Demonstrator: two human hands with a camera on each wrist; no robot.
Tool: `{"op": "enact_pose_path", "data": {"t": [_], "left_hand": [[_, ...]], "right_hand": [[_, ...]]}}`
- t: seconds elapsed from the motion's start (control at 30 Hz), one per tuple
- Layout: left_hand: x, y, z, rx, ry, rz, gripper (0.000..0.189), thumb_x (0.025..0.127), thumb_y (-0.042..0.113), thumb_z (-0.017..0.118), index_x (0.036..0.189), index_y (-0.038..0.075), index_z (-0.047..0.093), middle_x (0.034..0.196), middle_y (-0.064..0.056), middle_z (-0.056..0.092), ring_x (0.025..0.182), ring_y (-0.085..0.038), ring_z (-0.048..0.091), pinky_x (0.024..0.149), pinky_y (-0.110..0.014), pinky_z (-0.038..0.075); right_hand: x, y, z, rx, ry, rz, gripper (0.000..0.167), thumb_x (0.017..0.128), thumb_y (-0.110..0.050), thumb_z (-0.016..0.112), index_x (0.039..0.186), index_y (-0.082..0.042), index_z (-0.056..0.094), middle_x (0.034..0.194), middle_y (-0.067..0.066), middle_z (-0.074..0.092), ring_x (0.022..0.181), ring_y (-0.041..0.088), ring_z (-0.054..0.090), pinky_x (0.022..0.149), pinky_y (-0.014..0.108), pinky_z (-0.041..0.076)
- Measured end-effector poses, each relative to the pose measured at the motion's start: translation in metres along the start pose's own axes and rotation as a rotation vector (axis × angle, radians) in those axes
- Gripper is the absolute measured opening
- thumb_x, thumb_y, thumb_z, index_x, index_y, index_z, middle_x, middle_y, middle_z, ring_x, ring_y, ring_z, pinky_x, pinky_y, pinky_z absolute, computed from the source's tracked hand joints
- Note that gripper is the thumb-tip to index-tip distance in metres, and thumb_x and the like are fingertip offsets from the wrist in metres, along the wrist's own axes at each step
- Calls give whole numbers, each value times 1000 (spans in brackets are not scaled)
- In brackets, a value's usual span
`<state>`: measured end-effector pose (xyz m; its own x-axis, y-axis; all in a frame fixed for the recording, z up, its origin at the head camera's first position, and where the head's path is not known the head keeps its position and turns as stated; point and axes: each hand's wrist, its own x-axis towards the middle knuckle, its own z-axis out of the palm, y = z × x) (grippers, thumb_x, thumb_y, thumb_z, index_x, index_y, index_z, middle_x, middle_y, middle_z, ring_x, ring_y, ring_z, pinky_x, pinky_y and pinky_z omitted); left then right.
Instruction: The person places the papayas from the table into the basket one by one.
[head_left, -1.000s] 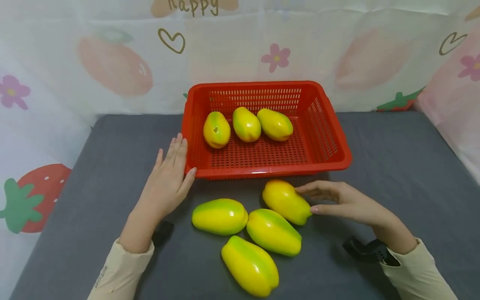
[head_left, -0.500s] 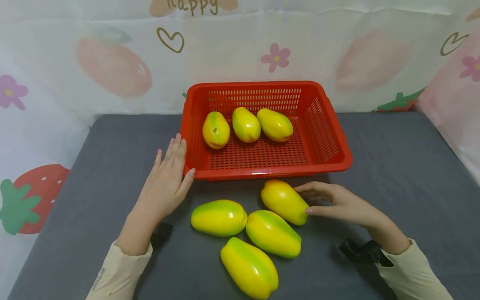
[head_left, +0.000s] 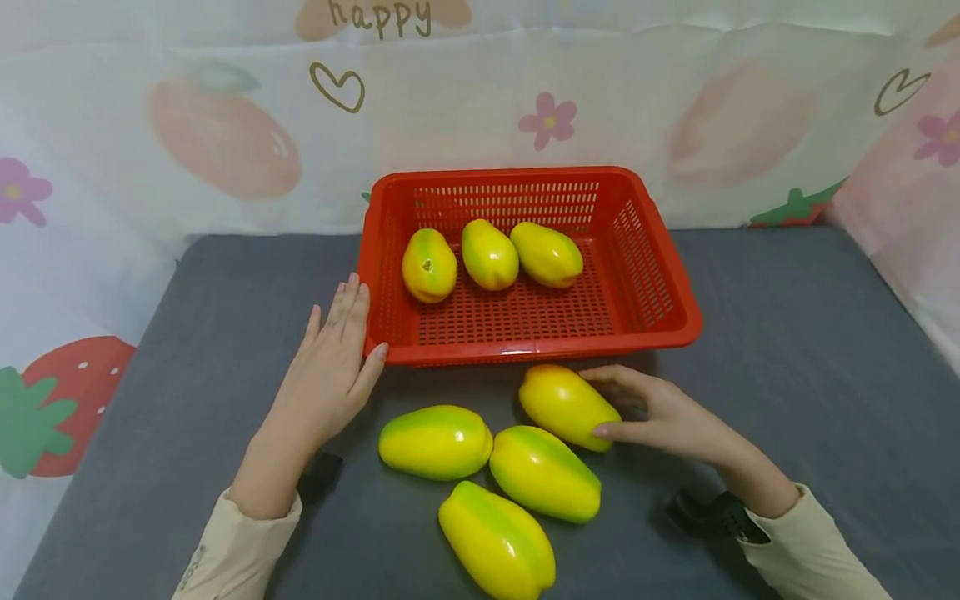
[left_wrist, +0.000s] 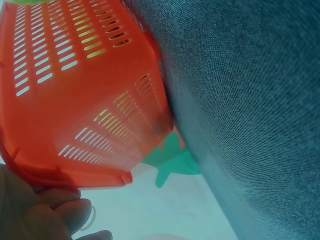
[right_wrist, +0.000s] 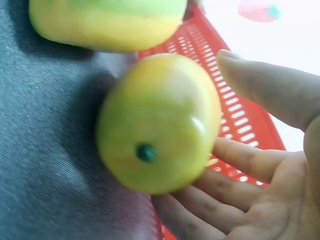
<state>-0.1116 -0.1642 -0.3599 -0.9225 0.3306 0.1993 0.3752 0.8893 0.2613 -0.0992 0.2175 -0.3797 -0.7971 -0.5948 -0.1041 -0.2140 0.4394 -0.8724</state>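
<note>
My right hand [head_left: 663,412] reaches around the right end of a yellow-green papaya [head_left: 567,407] on the grey cloth, just in front of the red basket [head_left: 540,346]. In the right wrist view the fingers [right_wrist: 220,190] lie along one side of this papaya [right_wrist: 157,125], while the thumb [right_wrist: 265,85] stands a little off it. At the basket's left side, my left hand [head_left: 322,379] rests with straight fingers against the rim, its thumb near the front corner. In the left wrist view, fingertips [left_wrist: 75,212] show at the rim of the basket [left_wrist: 85,125].
Three papayas [head_left: 490,255] lie inside the basket, towards its back left. More papayas lie on the cloth: one to the left [head_left: 436,442], one in the middle [head_left: 546,473] and one nearest me [head_left: 497,542]. A printed curtain [head_left: 450,100] hangs behind the table.
My right hand has moved left and closer around the papaya, its thumb now overlapping the fruit's end in the head view. The left hand stays at the basket.
</note>
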Motion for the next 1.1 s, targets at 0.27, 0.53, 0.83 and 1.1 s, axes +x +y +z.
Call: {"op": "enact_pose_path", "data": {"t": [0.27, 0.53, 0.83, 1.1], "left_hand": [[-1, 1, -1, 9, -11, -2, 70, 99, 32, 40, 150, -3, 6, 157, -16, 4, 143, -32, 9, 113, -52, 5], [-1, 2, -2, 14, -20, -11, 69, 99, 31, 40, 150, -2, 6, 157, -16, 3, 143, -31, 7, 113, -53, 5], [0, 1, 1, 6, 0, 3, 69, 99, 32, 40, 150, -2, 6, 157, -16, 3, 143, -31, 7, 113, -53, 5], [0, 0, 1, 7, -3, -4, 69, 100, 31, 40, 150, -2, 6, 157, -16, 3, 143, -31, 7, 113, -52, 5]], "right_hand": [[2, 3, 9, 25, 37, 9, 70, 81, -22, 75, 141, -9, 40, 139, 9, 45, 121, 29, 48, 94, 48, 43], [5, 3, 10, -8, 57, 9, 72, 80, -23, 76, 141, -9, 40, 138, 8, 47, 118, 27, 51, 90, 40, 47], [5, 7, 8, -14, 53, -26, 67, 82, -21, 74, 139, -5, 42, 135, 10, 49, 116, 25, 53, 91, 35, 47], [5, 6, 6, 10, 26, -16, 64, 83, -19, 73, 137, -6, 43, 133, 10, 51, 116, 26, 53, 89, 33, 48]]}}
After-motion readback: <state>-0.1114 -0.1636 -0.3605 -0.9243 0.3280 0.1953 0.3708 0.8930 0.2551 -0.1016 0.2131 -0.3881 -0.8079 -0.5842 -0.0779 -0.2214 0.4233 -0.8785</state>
